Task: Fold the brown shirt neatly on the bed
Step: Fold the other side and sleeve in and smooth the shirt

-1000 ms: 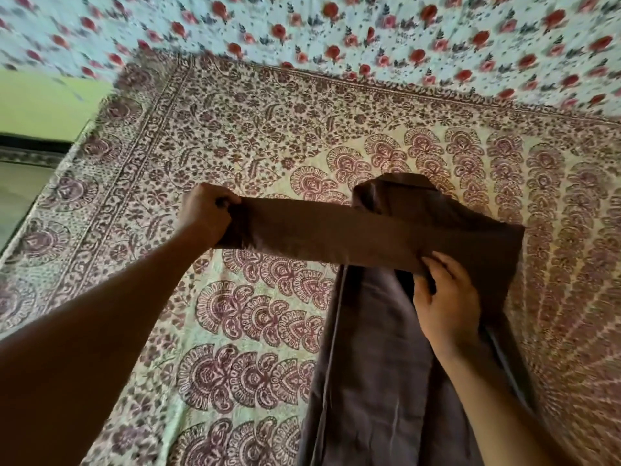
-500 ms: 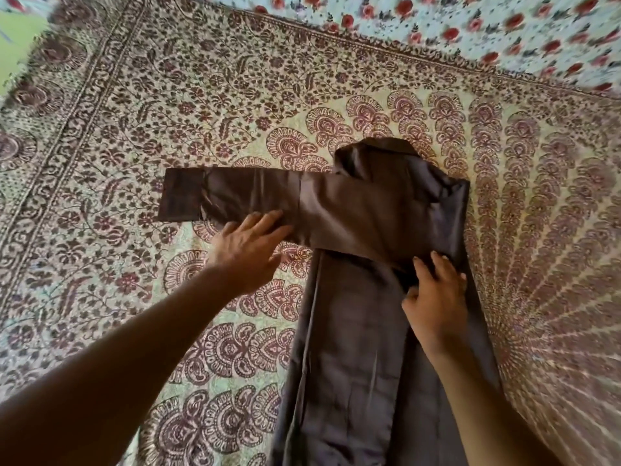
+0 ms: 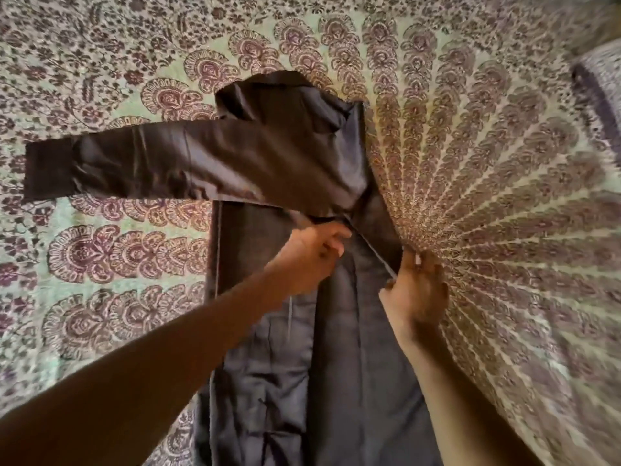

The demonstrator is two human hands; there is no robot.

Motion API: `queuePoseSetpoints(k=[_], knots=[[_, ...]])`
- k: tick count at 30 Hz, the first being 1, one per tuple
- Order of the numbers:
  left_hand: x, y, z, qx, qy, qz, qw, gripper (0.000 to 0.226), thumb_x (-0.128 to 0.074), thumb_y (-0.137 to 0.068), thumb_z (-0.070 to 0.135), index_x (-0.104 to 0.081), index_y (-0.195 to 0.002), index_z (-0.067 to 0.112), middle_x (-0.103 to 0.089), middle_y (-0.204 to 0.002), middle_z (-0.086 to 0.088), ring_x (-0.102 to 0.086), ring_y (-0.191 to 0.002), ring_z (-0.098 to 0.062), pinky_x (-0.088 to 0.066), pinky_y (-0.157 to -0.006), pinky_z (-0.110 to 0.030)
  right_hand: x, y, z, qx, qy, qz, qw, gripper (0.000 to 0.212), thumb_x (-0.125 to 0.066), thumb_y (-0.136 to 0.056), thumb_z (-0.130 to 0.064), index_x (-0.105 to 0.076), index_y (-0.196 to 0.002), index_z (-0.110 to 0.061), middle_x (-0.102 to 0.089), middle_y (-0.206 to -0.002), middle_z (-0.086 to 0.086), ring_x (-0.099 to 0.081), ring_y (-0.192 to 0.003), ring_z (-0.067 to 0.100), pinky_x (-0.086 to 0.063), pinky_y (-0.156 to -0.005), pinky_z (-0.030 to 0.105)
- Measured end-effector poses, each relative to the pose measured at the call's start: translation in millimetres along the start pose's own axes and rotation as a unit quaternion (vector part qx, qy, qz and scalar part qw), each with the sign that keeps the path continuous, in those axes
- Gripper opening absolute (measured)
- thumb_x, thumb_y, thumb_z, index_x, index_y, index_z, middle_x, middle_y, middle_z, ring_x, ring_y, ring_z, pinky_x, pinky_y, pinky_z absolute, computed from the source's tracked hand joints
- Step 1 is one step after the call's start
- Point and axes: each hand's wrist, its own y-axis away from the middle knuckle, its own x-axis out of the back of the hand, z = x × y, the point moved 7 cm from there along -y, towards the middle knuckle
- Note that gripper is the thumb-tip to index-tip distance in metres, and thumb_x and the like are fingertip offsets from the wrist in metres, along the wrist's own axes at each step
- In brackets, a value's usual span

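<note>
Brown shirt [image 3: 275, 156] lies flat on the bed, collar end far from the person, its long body running down toward the bottom edge of the view. One sleeve [image 3: 111, 166] is folded across the chest and stretches out to the left, its cuff lying on the bedspread [image 3: 487, 203].

Left hand [image 3: 311, 255] sits on the shirt just below the folded sleeve, its grip closed with thumb and fingers pinching a fold of the cloth. Right hand [image 3: 416, 290] is at the shirt's right edge, fingers curled round the hem there; that grip looks closed on the fabric, though blur makes the exact hold hard to read. Both forearms reach in from the lower edge and cover part of the shirt's lower body.

Bedspread fills nearly the whole view: pale green ground with maroon paisley and floral print, radiating in fan-like rows on the right. At the far right edge a darker patterned bulge [image 3: 601, 92] rises, too blurred to identify.
</note>
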Motion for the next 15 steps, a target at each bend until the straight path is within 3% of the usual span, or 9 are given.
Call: queuePoseSetpoints(k=[2,3,7,9,13,15], knots=[[-37,-7,2,0.050,0.080,-0.003,0.996,0.036,-0.063,-0.089,0.022,-0.069,-0.117,0.044,-0.069,-0.084,0.008,-0.069,-0.075,-0.011,-0.059,-0.065,-0.034,-5,16,16,-0.009,-0.036,-0.012,0.999,0.081,-0.078,-0.062,-0.004,-0.052,-0.139,-0.008,-0.054,-0.134,0.027,-0.059,-0.115,0.048,-0.058,-0.080,0.052],[-52,-12,1,0.079,0.102,-0.002,0.992,0.034,-0.062,-0.085,0.034,-0.068,-0.114,0.049,-0.070,-0.082,0.007,-0.070,-0.078,-0.020,-0.061,-0.070,-0.043,-7,26,20,0.009,-0.059,-0.012,0.998,0.083,-0.079,-0.061,-0.004,-0.051,-0.140,-0.008,-0.054,-0.134,0.028,-0.060,-0.115,0.049,-0.059,-0.081,0.052],[-90,-36,-16,0.131,0.107,0.023,0.985,0.067,-0.062,-0.071,0.059,-0.068,-0.126,0.021,-0.074,-0.114,-0.015,-0.069,-0.112,-0.037,-0.057,-0.093,-0.061,-9,65,17,0.120,-0.140,-0.035,0.982,0.088,-0.075,-0.071,-0.003,-0.042,-0.151,-0.018,-0.056,-0.134,0.016,-0.065,-0.107,0.039,-0.057,-0.078,0.039],[-95,-41,-18,0.136,0.086,0.048,0.986,0.070,-0.064,-0.073,0.053,-0.062,-0.135,0.021,-0.071,-0.127,-0.012,-0.067,-0.120,-0.035,-0.056,-0.096,-0.060,-6,83,31,0.096,-0.170,-0.031,0.980,0.089,-0.077,-0.070,-0.003,-0.044,-0.152,-0.016,-0.057,-0.133,0.016,-0.066,-0.107,0.037,-0.058,-0.077,0.037],[-99,-28,4,0.151,0.087,0.063,0.983,0.071,-0.071,-0.089,0.019,-0.041,-0.153,0.024,-0.056,-0.146,-0.005,-0.064,-0.124,-0.032,-0.060,-0.089,-0.059,-7,123,69,0.021,-0.111,-0.047,0.992,0.074,-0.081,-0.065,-0.015,-0.055,-0.134,-0.017,-0.057,-0.129,0.016,-0.064,-0.112,0.037,-0.059,-0.074,0.041],[-104,-25,-5,0.147,0.072,0.064,0.984,0.087,-0.073,-0.079,0.024,-0.034,-0.155,0.031,-0.047,-0.154,-0.002,-0.058,-0.132,-0.033,-0.057,-0.095,-0.060,-14,144,78,0.031,-0.115,-0.108,0.987,0.058,-0.075,-0.073,-0.017,-0.057,-0.127,-0.021,-0.058,-0.124,0.010,-0.064,-0.109,0.033,-0.057,-0.074,0.042]])
